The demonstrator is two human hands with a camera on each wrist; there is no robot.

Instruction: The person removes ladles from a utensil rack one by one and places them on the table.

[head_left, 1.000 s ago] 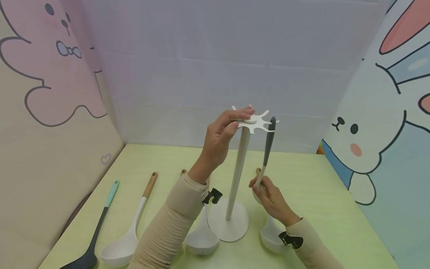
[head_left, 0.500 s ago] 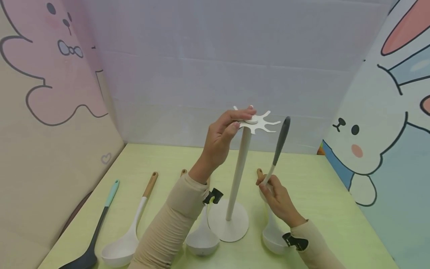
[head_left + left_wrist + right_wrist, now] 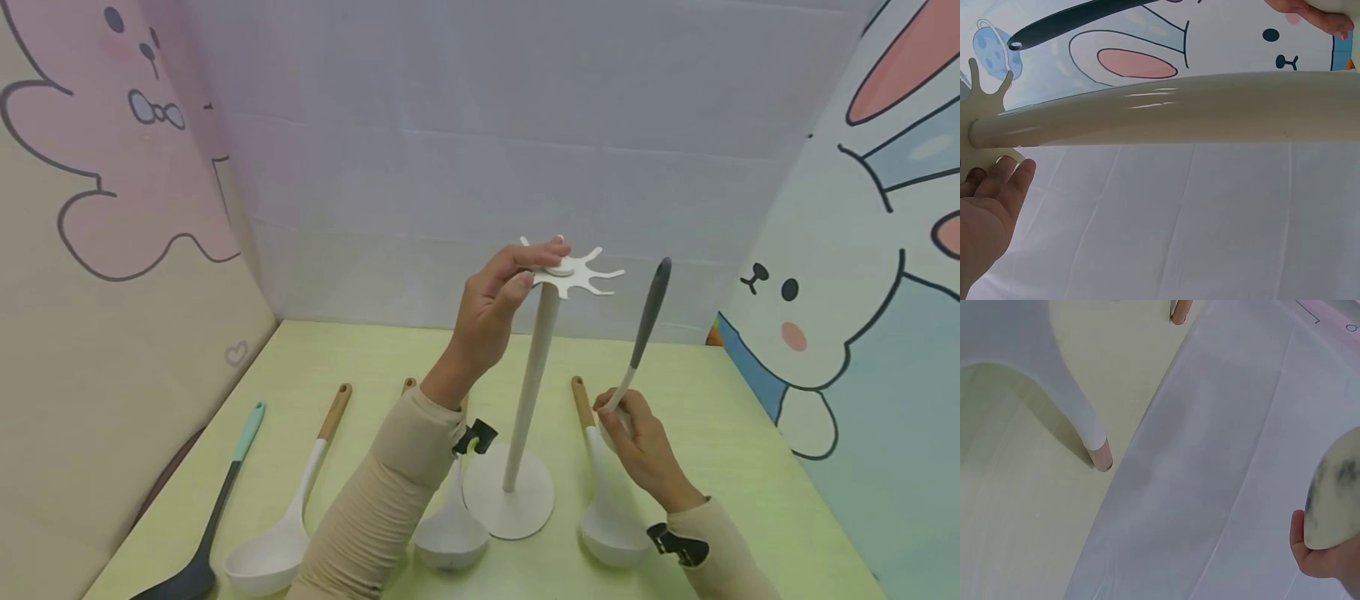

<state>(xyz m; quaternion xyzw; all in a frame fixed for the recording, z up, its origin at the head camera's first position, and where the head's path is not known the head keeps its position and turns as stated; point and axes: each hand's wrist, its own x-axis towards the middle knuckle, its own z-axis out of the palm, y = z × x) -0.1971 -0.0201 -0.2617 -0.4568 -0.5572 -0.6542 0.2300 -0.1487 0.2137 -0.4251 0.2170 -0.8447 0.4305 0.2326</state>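
A white utensil stand with a hooked top disc stands upright on the table. My left hand holds its top, fingers over the centre knob and thumb at the disc's edge; in the left wrist view fingertips show beside the disc. Right of the stand, my right hand pinches a ladle by its pale neck, grey handle pointing up and leaning right, apart from the hooks. The hand partly hides its bowl in the head view; the right wrist view shows the pale bowl with dark smudges.
A white ladle with a wooden handle lies right of the stand's base, another left of it. Farther left lie a white ladle and a dark utensil with a mint handle. Cartoon-printed sheets flank the table.
My right hand has moved right, carrying the ladle away from the stand's hooks; its handle overlapped a hook earlier. The left hand has stayed on the stand's top.
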